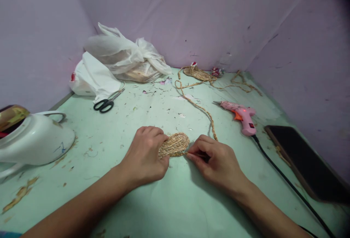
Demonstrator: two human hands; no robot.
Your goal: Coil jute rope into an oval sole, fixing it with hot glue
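A flat oval coil of braided jute rope (175, 144) lies on the pale green table (169, 201) in front of me. My left hand (146, 156) is closed on the coil's left edge, fingers curled over it. My right hand (214, 159) pinches the rope at the coil's right edge, fingers pressed together. From there the loose braided rope (203, 110) runs back across the table to a heap of rope (197, 73) near the far wall.
A pink glue gun (242, 116) with a black cord (287, 183) lies right of the rope. A dark phone (303, 157) sits at the right edge. Black scissors (106, 103), white plastic bags (120, 59) and a white bowl (32, 139) are on the left.
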